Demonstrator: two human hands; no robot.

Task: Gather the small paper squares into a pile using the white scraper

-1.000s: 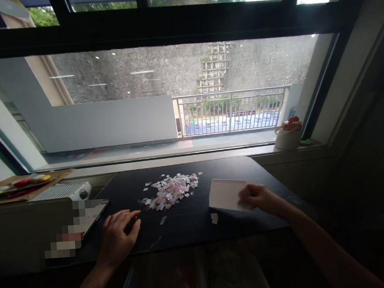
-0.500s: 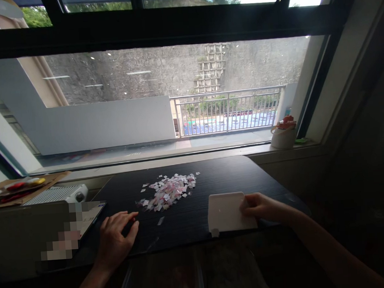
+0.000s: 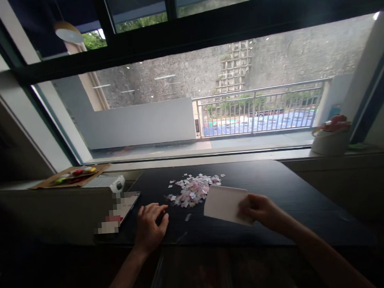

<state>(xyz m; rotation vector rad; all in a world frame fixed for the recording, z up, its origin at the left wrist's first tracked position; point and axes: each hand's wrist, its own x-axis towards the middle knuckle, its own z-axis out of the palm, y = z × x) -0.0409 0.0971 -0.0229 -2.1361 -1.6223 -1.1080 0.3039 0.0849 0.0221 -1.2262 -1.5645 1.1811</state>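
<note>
My right hand (image 3: 264,211) grips the right edge of a pale, flat rectangular card (image 3: 224,203) between thumb and fingers. The card is tilted, and its upper left corner overlaps the right side of a heap of small cut paper pieces (image 3: 192,192); whether they touch I cannot tell. The heap, white and pinkish, lies on a black tabletop (image 3: 260,178). To the left of it my left hand (image 3: 151,223) rests at the table's near side, thumb and fingers apart, holding nothing. A small clear strip (image 3: 188,217) lies between the hand and the card.
A phone-like flat item (image 3: 127,203), partly pixelated, lies at the table's left edge. Beyond it a brown board (image 3: 66,181) carries colourful pieces beside a white ribbed unit (image 3: 105,183). A white pot (image 3: 330,141) stands on the right of the window sill (image 3: 213,159).
The view has turned left, so things appear further right. My right hand has tilted the card and brought it up to the paper heap. My left hand stays by the table edge.
</note>
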